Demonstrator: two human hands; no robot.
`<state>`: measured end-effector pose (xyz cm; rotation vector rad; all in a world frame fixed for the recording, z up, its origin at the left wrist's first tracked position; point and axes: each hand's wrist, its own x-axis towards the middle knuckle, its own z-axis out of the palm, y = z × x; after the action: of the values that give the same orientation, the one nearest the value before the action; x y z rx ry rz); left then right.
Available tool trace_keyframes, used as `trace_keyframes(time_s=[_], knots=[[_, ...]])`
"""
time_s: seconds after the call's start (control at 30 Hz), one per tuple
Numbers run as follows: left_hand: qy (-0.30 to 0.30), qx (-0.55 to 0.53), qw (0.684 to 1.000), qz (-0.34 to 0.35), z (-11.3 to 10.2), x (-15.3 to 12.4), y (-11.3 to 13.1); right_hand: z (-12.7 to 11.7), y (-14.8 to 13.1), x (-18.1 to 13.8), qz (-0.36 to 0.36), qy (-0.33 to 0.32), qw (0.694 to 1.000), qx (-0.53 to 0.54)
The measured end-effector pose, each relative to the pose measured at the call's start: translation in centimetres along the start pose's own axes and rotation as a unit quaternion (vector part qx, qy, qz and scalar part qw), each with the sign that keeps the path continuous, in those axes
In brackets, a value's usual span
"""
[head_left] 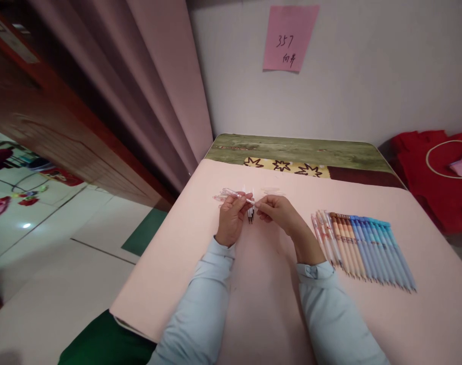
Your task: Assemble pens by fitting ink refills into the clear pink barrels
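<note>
Pinching left hand (231, 218): thumb and fingers closed on a clear pen (250, 201) near the frame's middle, probably to steady its slim body.
Right hand (278, 209): fingertips narrowed on the same pen's right end; a grip at 2 places likely keeps it from rolling or tilting.
White sticks (250, 215): lying between the 2 hands, dark tips toward the bottom of the frame, seemingly central so either hand can reach.
Clear pieces (218, 197): just beyond the left hand, partly hidden by it; their exact shape is hard to tell.
Pen row (367, 248): right of the frame, side by side, tips toward the bottom, grouped by colour, perhaps to stay tidy and out of the hands' way.
Pink cover (177, 243): spread beneath everything, perhaps as a plain backing.
Pink paper (290, 38): on the wall, upper middle, marked 357.
Red cloth (424, 172): heaped at the right edge, beyond the table.
</note>
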<state>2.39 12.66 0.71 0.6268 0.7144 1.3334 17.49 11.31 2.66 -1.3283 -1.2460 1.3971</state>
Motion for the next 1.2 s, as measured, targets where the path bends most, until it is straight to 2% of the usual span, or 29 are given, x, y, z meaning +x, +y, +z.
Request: trace_keyframes(time_s=[0.1, 0.27, 0.47, 0.6, 0.7, 0.83, 0.93, 1.03, 1.1, 1.2], knots=[[0.004, 0.002, 1.0, 0.002, -0.1, 0.1, 0.0, 0.0, 0.4, 0.2, -0.014, 0.018, 1.0, 0.015], [0.033, -0.006, 0.999, 0.013, -0.4, 0.3, 0.0, 0.0, 0.2, 0.0, -0.064, 0.074, 0.995, -0.021], [0.037, 0.001, 0.999, 0.02, -0.3, 0.2, 0.1, -0.6, -0.1, -0.2, -0.014, 0.018, 1.0, -0.012], [0.063, 0.018, 0.996, 0.059, -0.5, 0.3, 0.0, -2.3, 0.3, -0.4, 0.019, 0.002, 0.996, -0.087], [0.086, 0.023, 0.993, 0.083, -0.9, 0.5, 0.1, -4.0, 0.5, -0.9, 0.017, -0.007, 0.988, -0.153], [0.109, 0.024, 0.989, 0.102, -1.3, 0.6, 0.3, -5.2, 0.1, -1.5, 0.028, 0.037, 0.969, -0.243], [0.111, 0.018, 0.988, 0.103, -1.3, 0.6, 0.4, -4.8, -0.3, -1.5, 0.062, 0.074, 0.939, -0.33], [0.109, 0.017, 0.989, 0.095, -1.2, 0.6, 0.3, -3.8, -0.7, -1.2, 0.06, 0.095, 0.911, -0.397], [0.111, 0.019, 0.989, 0.092, -1.2, 0.6, 0.2, -3.4, -0.9, -1.1, 0.037, 0.107, 0.907, -0.406], [0.108, 0.024, 0.99, 0.092, -1.1, 0.6, 0.1, -2.9, -1.5, -1.3, -0.019, 0.132, 0.918, -0.373]])
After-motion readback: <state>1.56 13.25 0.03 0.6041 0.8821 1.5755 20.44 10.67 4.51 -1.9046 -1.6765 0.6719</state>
